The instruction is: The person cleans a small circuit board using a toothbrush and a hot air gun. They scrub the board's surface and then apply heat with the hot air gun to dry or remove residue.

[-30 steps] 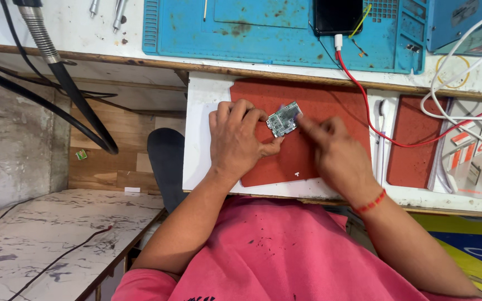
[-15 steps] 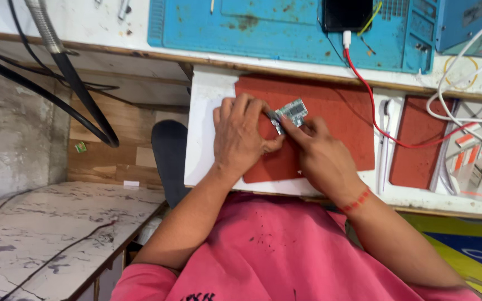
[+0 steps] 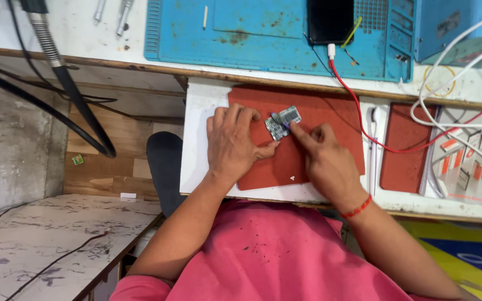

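Red matting (image 3: 330,120) is laid on a white board (image 3: 196,150) at the centre of the frame, and a small circuit board (image 3: 282,122) lies on it. The board's left edge is pressed by the fingers of the left hand (image 3: 234,146), which lies flat with the thumb stretched out below the board; nothing is gripped. The right hand (image 3: 326,161) is loosely curled, its forefinger extended to the board, where a thin dark tip (image 3: 277,118) is seen; whether a tool is pinched there cannot be made out. The parts on the board are too small to tell.

Compared with half a second ago, the right hand is drawn back a little, so more of the board is uncovered, and the left hand is kept in place.

In the upper part of the frame a blue work mat (image 3: 252,33) is seen, with a black phone (image 3: 330,21) lying on it, cut off by the top edge and plugged into a red cable (image 3: 364,120). At the right edge a tray (image 3: 470,161) with small red and white items is partly hidden under white cables (image 3: 447,120).
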